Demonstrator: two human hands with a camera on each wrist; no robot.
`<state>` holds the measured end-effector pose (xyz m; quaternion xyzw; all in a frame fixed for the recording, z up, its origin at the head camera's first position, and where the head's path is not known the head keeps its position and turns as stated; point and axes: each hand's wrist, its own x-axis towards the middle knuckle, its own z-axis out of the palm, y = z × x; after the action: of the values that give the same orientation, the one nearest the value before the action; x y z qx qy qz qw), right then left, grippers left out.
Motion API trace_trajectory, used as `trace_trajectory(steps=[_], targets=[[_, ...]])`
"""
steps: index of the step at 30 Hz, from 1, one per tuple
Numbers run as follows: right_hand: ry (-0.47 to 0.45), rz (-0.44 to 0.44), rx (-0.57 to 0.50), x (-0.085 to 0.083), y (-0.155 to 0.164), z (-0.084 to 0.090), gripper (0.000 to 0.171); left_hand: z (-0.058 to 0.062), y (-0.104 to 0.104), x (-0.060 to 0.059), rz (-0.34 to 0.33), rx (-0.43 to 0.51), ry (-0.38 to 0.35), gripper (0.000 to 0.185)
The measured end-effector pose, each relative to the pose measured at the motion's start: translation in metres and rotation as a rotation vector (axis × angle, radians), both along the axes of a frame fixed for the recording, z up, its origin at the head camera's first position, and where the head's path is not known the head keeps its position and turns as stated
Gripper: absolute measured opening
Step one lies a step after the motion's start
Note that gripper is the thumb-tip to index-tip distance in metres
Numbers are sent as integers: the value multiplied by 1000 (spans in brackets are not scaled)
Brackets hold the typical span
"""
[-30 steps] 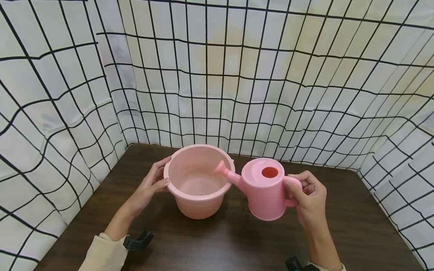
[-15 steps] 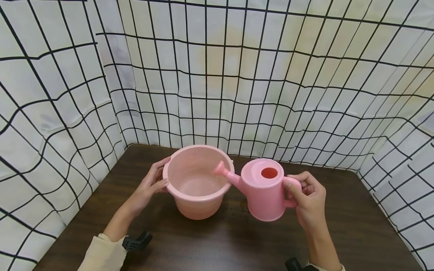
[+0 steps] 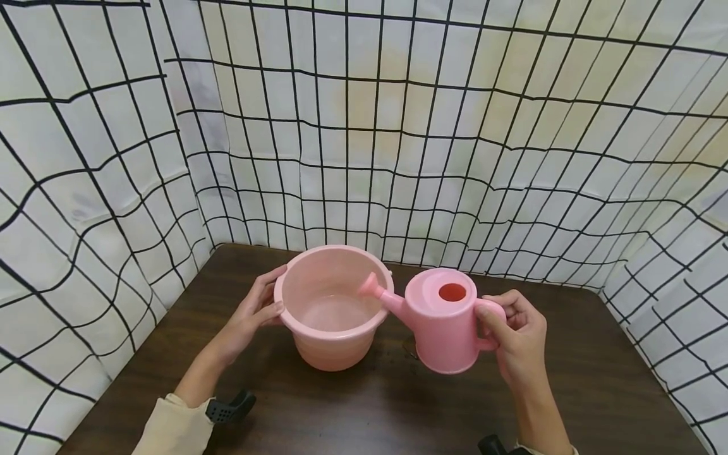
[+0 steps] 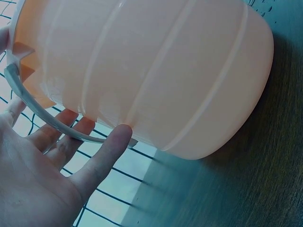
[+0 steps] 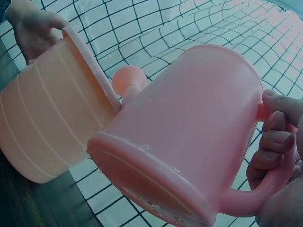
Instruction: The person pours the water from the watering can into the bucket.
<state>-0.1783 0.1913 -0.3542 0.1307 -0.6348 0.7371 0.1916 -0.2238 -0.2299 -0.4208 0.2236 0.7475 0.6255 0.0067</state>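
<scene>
A pink watering can (image 3: 446, 335) is held off the table by my right hand (image 3: 514, 328), whose thumb and fingers curl round its loop handle (image 5: 279, 184). Its spout tip (image 3: 371, 285) points left over the rim of a light pink bucket (image 3: 332, 354). The bucket stands on the table, and my left hand (image 3: 256, 309) holds its left side, thumb at the rim. In the left wrist view the left fingers (image 4: 102, 163) reach along the wall, by the bucket's pale carrying handle (image 4: 47, 117). Water drops cling to the can's underside in the right wrist view.
The dark wooden table (image 3: 318, 417) ends at a white cloth wall (image 3: 398, 158) with a black grid, which also closes both sides. Water drops (image 4: 265, 7) lie on the tabletop by the bucket. A dark wristband (image 3: 230, 407) sits at the left wrist.
</scene>
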Motion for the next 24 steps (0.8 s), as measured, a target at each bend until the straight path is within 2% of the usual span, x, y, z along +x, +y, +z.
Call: trace_trajectory(steps=[24], targets=[[-21, 6, -7, 0, 0, -1, 26, -1, 0, 1, 14, -12, 4, 58]])
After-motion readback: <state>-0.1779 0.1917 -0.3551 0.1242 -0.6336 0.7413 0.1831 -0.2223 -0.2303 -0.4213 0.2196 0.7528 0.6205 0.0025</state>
